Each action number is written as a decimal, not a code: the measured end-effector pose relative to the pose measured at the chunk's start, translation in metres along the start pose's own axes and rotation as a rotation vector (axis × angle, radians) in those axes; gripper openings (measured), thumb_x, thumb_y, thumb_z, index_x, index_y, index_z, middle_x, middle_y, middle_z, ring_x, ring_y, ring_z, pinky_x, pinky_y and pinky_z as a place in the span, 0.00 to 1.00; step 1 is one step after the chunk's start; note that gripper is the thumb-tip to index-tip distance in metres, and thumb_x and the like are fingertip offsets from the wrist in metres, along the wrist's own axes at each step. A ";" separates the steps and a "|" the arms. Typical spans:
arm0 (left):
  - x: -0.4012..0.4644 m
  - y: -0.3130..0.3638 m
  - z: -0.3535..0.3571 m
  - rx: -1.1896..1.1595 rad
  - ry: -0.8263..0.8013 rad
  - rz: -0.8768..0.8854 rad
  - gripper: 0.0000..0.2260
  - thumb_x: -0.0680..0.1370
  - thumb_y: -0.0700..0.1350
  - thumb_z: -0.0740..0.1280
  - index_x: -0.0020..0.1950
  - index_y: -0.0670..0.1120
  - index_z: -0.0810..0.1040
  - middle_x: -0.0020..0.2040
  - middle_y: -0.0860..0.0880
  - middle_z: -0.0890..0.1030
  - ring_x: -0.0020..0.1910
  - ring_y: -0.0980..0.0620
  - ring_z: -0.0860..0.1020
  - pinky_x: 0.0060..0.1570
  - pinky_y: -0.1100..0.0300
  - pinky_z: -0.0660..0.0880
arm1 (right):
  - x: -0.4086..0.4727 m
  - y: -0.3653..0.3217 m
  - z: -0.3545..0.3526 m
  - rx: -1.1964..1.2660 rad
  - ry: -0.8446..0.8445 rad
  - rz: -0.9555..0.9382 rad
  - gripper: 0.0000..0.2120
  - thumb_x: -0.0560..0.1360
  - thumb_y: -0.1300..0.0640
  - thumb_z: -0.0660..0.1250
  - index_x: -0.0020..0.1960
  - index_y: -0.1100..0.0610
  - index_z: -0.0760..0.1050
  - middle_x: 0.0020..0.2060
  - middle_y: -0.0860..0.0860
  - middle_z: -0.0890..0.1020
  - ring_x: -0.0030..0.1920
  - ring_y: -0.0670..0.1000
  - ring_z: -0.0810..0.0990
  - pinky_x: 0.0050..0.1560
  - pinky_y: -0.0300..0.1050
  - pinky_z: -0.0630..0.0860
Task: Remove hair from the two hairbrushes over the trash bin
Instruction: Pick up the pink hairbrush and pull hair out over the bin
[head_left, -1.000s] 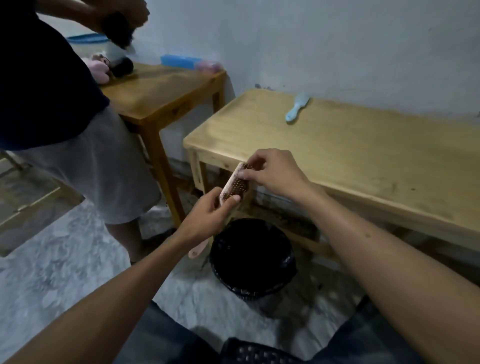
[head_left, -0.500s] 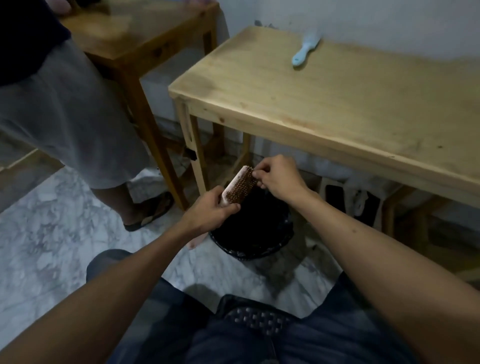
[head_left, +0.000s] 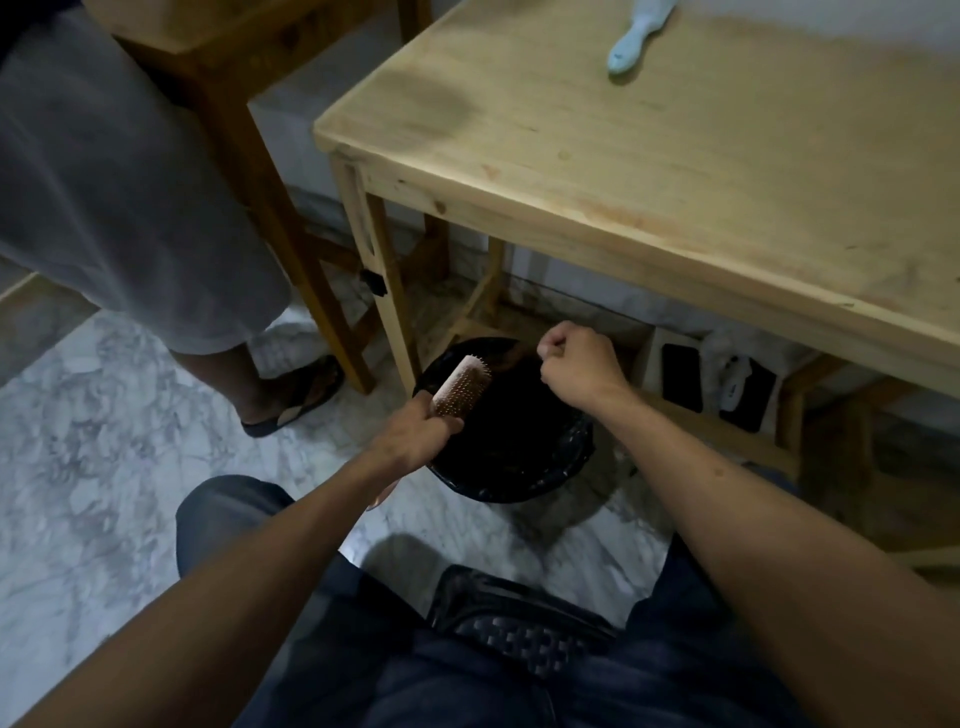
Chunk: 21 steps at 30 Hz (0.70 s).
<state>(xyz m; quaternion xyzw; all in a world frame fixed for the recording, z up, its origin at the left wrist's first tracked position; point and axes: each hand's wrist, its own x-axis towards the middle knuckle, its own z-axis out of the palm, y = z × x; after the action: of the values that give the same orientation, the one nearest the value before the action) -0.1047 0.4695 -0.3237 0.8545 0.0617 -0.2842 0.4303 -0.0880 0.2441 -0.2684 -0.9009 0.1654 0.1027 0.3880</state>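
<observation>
My left hand (head_left: 418, 435) grips a pink hairbrush (head_left: 462, 385) by its handle, bristles up, over the left rim of the black-lined trash bin (head_left: 566, 467). My right hand (head_left: 576, 364) hovers over the bin's far side, a short way right of the brush head, fingers pinched together; whether hair is in the pinch is too small to tell. A second, light blue hairbrush (head_left: 636, 39) lies on the wooden table (head_left: 675, 171) at the top of the view.
Another person in grey shorts (head_left: 119, 197) and a sandal (head_left: 301, 395) stands at the left, beside a darker wooden table (head_left: 244, 119). A shelf under the light table holds dark items (head_left: 727, 384). The floor is marble; my knees fill the bottom.
My right hand has pulled away from the brush bristles to the right, above the bin. The view has tilted further down and both hands sit lower over the bin.
</observation>
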 end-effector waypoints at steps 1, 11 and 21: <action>0.001 0.001 -0.002 -0.008 0.011 -0.012 0.14 0.76 0.53 0.68 0.59 0.50 0.73 0.51 0.48 0.78 0.44 0.49 0.76 0.33 0.57 0.69 | 0.003 0.002 -0.002 0.047 0.026 0.033 0.07 0.75 0.59 0.63 0.42 0.50 0.77 0.46 0.52 0.84 0.50 0.53 0.82 0.51 0.46 0.77; -0.008 0.010 -0.008 0.186 -0.024 0.148 0.16 0.72 0.49 0.69 0.58 0.46 0.74 0.49 0.46 0.81 0.48 0.47 0.80 0.44 0.51 0.78 | 0.008 -0.002 0.013 0.638 -0.189 0.231 0.17 0.77 0.46 0.70 0.61 0.54 0.73 0.54 0.55 0.80 0.40 0.54 0.85 0.38 0.47 0.84; -0.011 -0.011 -0.024 0.293 0.128 0.143 0.11 0.82 0.44 0.63 0.63 0.43 0.75 0.51 0.41 0.82 0.45 0.42 0.80 0.39 0.55 0.74 | 0.025 0.007 0.011 0.653 0.061 0.228 0.03 0.77 0.64 0.70 0.46 0.61 0.82 0.34 0.54 0.83 0.35 0.49 0.83 0.48 0.43 0.84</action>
<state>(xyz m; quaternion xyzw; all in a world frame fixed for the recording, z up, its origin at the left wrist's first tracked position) -0.1076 0.4971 -0.3140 0.9267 -0.0141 -0.2039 0.3152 -0.0678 0.2421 -0.2878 -0.7075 0.3008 0.0599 0.6367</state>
